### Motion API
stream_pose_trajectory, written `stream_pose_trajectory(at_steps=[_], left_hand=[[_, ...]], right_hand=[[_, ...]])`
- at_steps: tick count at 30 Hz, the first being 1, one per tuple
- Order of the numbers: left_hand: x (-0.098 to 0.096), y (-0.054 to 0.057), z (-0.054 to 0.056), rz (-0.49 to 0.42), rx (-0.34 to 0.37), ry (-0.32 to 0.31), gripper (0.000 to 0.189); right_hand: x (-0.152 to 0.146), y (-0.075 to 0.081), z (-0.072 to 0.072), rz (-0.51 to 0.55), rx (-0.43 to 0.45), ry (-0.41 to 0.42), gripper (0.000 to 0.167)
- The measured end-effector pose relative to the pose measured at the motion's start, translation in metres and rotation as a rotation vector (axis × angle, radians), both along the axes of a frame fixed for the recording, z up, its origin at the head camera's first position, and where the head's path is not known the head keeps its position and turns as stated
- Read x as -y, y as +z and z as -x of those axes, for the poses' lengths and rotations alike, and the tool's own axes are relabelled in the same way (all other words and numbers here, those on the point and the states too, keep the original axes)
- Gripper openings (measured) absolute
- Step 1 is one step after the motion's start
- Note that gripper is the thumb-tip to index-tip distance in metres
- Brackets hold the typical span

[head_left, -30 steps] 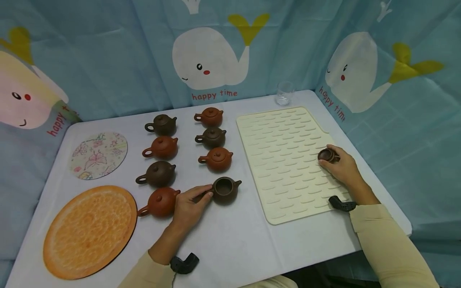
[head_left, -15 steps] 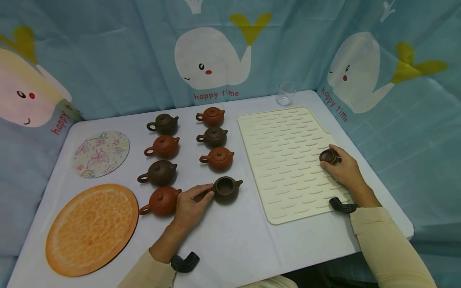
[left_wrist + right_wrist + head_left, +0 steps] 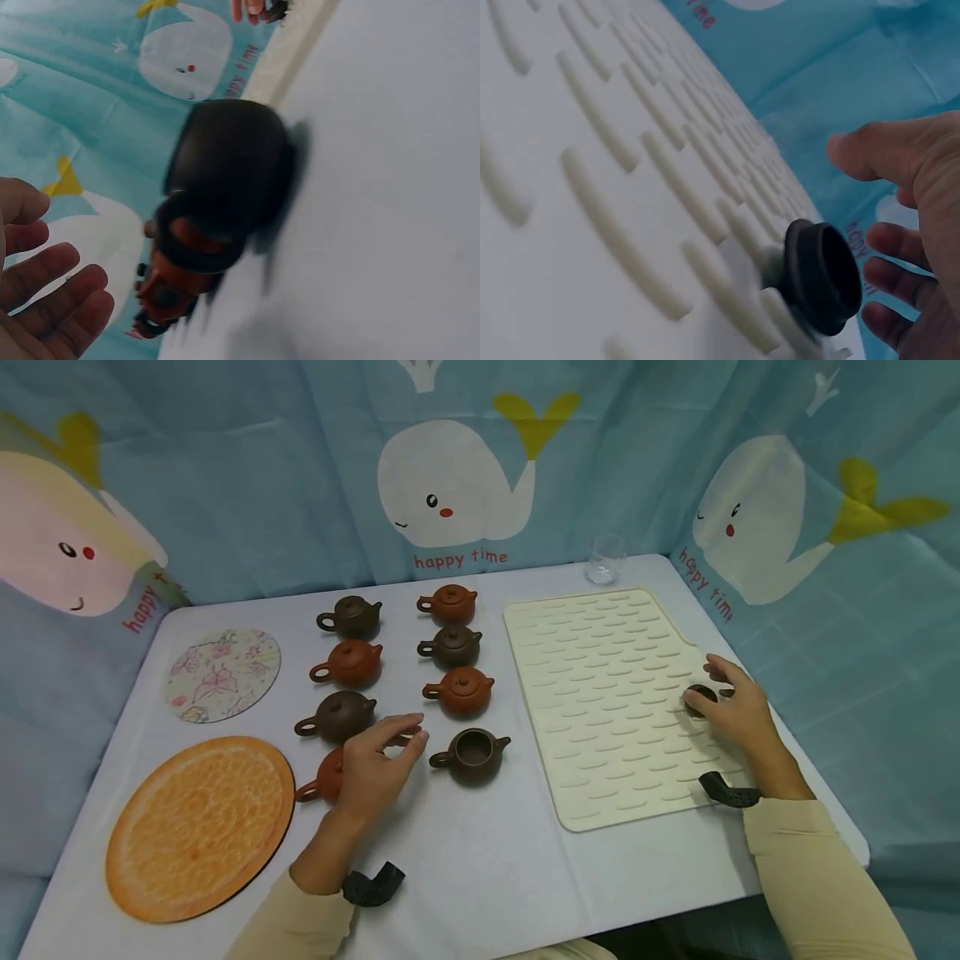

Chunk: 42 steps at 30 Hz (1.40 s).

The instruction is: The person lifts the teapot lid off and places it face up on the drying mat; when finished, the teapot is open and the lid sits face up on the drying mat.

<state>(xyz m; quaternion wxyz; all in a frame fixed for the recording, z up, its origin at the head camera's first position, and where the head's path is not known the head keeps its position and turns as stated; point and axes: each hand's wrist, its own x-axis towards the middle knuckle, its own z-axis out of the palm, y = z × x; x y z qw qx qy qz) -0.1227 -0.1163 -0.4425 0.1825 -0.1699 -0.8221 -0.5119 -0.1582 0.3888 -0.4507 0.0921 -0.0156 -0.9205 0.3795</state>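
A dark brown lidless teapot [image 3: 487,767] stands on the white table, its spout to the right. My left hand [image 3: 372,770] is off its handle, a little to the left, with the fingers spread and nothing held. In the left wrist view the dark teapot [image 3: 229,161] is blurred and apart from the fingers. A small dark lid [image 3: 821,277] lies with its hollow side up on the cream ridged mat [image 3: 600,727]. Around it, in the head view, hovers my right hand [image 3: 738,710]; the right wrist view shows thumb and fingers apart from the lid.
Several lidded teapots, red-brown like the front one [image 3: 462,692] and dark brown [image 3: 345,717], stand in two columns. A bread-patterned round mat [image 3: 198,831] and a floral round mat [image 3: 223,677] lie at left. A clear glass [image 3: 604,560] stands at the back.
My left hand has let go of the teapot's handle and moved left. My right hand has loosened its fingers from the lid, which rests on the mat. The head view has shifted slightly.
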Motion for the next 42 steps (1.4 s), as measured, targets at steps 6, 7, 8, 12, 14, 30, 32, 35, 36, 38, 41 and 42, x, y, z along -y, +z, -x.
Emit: stream_pose_trajectory(at_steps=[6, 7, 8, 12, 14, 30, 32, 35, 36, 38, 41, 42], left_hand=[[0.004, 0.017, 0.017, -0.008, 0.025, 0.088, 0.028], [0.004, 0.018, 0.020, -0.005, 0.039, 0.093, 0.028], [0.003, 0.019, 0.023, 0.001, 0.058, 0.098, 0.029], [0.001, 0.022, 0.035, 0.044, 0.117, 0.096, 0.031], [-0.001, 0.025, 0.040, 0.071, 0.141, 0.098, 0.031], [-0.021, 0.028, 0.072, 0.194, 0.356, 0.065, 0.038], [-0.024, 0.027, 0.076, 0.216, 0.385, 0.065, 0.038], [-0.027, 0.025, 0.079, 0.249, 0.426, 0.069, 0.037], [-0.028, 0.024, 0.080, 0.254, 0.435, 0.071, 0.036], [-0.028, 0.023, 0.082, 0.264, 0.449, 0.077, 0.035], [-0.026, 0.020, 0.084, 0.278, 0.451, 0.094, 0.032], [-0.025, 0.019, 0.085, 0.277, 0.453, 0.101, 0.031]], right_hand=[[0.007, 0.014, 0.005, 0.019, -0.070, 0.022, 0.069], [0.009, 0.016, 0.005, 0.028, -0.078, 0.030, 0.069], [0.011, 0.018, 0.006, 0.032, -0.087, 0.034, 0.068], [0.026, 0.030, 0.010, 0.059, -0.139, 0.063, 0.066], [0.036, 0.036, 0.014, 0.064, -0.176, 0.081, 0.066], [0.141, 0.096, 0.022, 0.080, -0.262, 0.409, 0.060], [0.149, 0.095, 0.027, 0.078, -0.267, 0.448, 0.060], [0.161, 0.093, 0.031, 0.088, -0.264, 0.501, 0.059], [0.164, 0.093, 0.033, 0.093, -0.263, 0.514, 0.059], [0.172, 0.093, 0.034, 0.100, -0.261, 0.535, 0.058], [0.181, 0.093, 0.037, 0.110, -0.256, 0.555, 0.057], [0.184, 0.092, 0.038, 0.113, -0.255, 0.563, 0.056]])
